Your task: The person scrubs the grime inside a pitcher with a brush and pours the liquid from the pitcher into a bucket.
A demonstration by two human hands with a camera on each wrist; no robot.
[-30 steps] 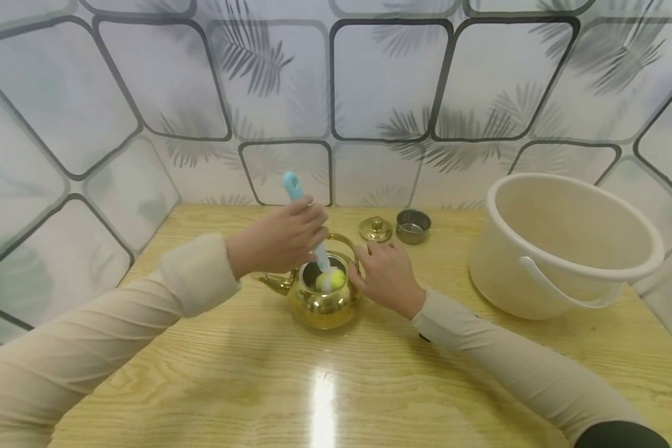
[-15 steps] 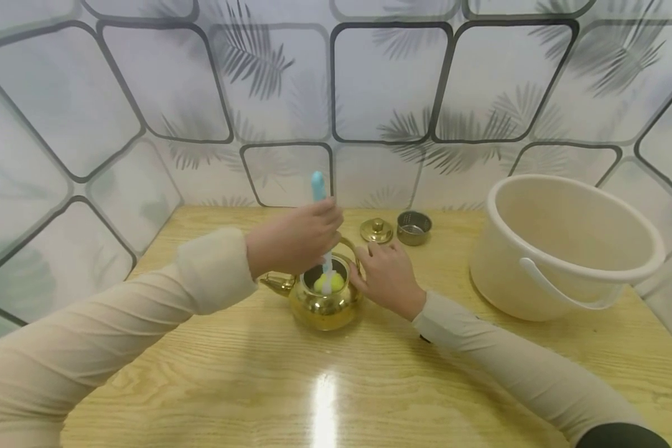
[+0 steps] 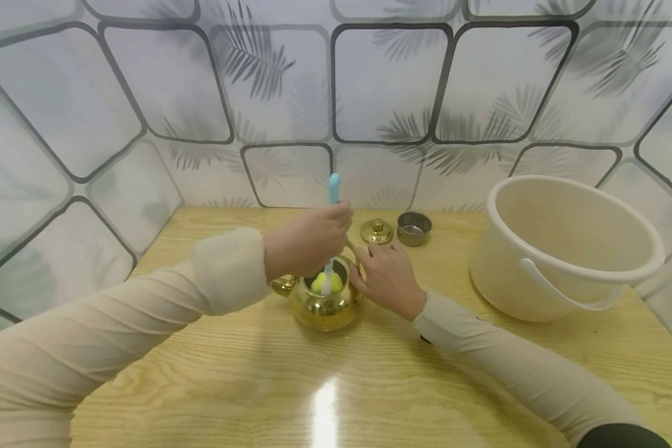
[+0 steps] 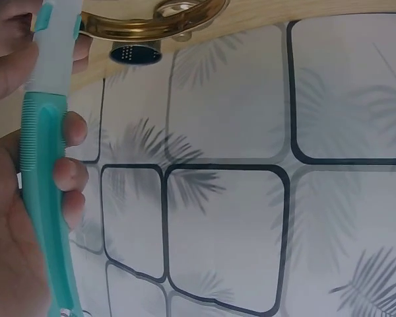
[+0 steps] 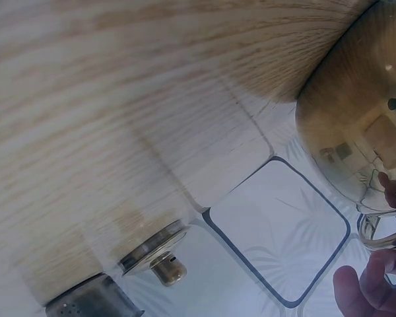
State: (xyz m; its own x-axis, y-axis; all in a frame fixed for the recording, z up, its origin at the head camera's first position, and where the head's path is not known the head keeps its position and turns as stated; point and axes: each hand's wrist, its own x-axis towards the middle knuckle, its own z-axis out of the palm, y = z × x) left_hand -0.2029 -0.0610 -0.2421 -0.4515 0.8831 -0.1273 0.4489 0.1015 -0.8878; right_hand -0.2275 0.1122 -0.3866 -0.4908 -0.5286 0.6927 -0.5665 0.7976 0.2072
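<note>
A shiny gold kettle (image 3: pixel 326 312) stands lidless on the wooden table, its spout partly behind my left wrist. My left hand (image 3: pixel 309 239) grips the teal-and-white handle (image 4: pixel 45 145) of a cleaning brush, held almost upright over the opening. Its yellow sponge head (image 3: pixel 329 283) is down inside the kettle's mouth. With curled fingers, my right hand (image 3: pixel 391 274) holds the kettle's arched handle (image 4: pixel 152 30) on the right side. The kettle's round side (image 5: pixel 356 125) fills a corner of the right wrist view, fingers near the handle's base.
Behind the kettle lie its gold lid (image 3: pixel 377 231), knob up, and a small perforated metal strainer (image 3: pixel 414 228). A large cream bucket (image 3: pixel 515 274) with a white bail handle stands on the right. A patterned wall (image 3: pixel 389 81) borders the table at the back.
My left hand has moved right, tipping the brush from a leftward lean to nearly upright while its sponge stays in the kettle. The right hand has kept its place.
</note>
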